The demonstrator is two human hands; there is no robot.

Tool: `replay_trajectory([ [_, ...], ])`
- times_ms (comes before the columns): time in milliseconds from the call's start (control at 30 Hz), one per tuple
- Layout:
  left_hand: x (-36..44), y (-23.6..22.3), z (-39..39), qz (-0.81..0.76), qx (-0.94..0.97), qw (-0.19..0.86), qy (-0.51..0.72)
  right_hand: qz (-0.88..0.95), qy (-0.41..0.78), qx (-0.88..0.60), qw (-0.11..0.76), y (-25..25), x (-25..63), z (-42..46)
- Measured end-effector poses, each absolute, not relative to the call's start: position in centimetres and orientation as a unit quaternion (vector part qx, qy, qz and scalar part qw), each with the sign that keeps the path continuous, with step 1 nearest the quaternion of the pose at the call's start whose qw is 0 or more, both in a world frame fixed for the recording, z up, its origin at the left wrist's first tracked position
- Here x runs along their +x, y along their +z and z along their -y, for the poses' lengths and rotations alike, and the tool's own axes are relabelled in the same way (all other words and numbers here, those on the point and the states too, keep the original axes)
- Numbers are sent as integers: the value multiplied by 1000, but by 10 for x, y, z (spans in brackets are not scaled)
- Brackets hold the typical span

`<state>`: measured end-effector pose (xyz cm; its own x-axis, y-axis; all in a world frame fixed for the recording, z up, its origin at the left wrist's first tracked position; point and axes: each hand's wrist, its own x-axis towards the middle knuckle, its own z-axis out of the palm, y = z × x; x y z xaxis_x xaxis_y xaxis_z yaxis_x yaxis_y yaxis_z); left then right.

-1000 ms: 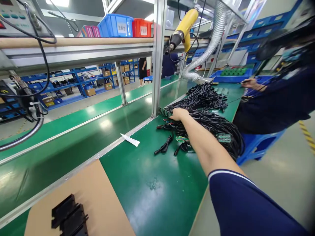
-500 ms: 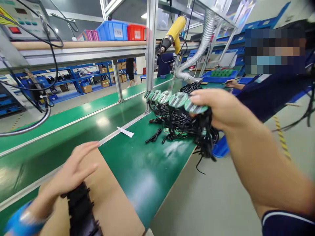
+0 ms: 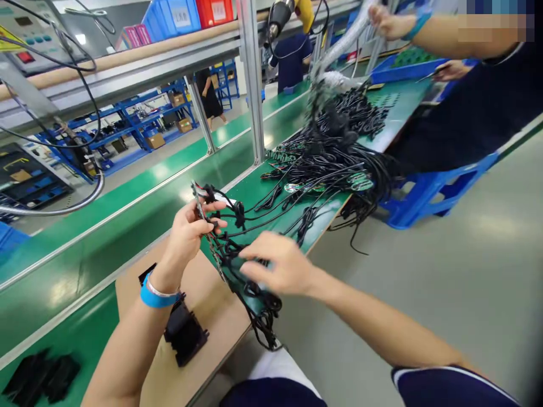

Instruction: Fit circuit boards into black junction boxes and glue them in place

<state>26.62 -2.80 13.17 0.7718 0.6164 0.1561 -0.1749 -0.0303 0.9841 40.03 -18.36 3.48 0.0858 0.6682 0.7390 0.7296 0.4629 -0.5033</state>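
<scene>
My left hand [image 3: 186,232] is closed on a strip of circuit boards [image 3: 215,257], held nearly edge-on above the cardboard's right side. Black cables [image 3: 263,316] with coiled, tied ends hang from the strip, and some stretch across the green bench. My right hand [image 3: 275,263], slightly blurred, is just right of the strip over the cables. Its thumb and fingers are apart, with nothing visible between them. Black plastic housings [image 3: 184,333] lie on the brown cardboard [image 3: 159,376] below my left wrist. More black parts [image 3: 42,376] rest on the bench at lower left.
A large heap of black cables [image 3: 331,152] with board strips covers the bench further off. A blurred bundle [image 3: 316,102] shows above it. At right are a co-worker's raised hand [image 3: 392,22] and a blue stool [image 3: 436,195]. A metal post [image 3: 251,85] stands behind the bench.
My right hand has brought the board strip with its cables from the heap towards me; my left hand now grips it. The co-worker's arm has risen at upper right.
</scene>
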Motion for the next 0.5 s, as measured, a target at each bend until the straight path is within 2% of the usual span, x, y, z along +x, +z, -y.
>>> replay_trajectory([
  [100,259,161,32,-86,677,664,305,609,-107,-568,543,63,461,180],
  [167,259,182,30,-42,693,654,299,604,-86,-589,530,74,491,161],
  [367,264,236,20,-42,707,642,294,676,259,-476,500,64,505,106],
  [500,267,246,18,-13,750,613,247,671,313,-419,525,57,501,122],
])
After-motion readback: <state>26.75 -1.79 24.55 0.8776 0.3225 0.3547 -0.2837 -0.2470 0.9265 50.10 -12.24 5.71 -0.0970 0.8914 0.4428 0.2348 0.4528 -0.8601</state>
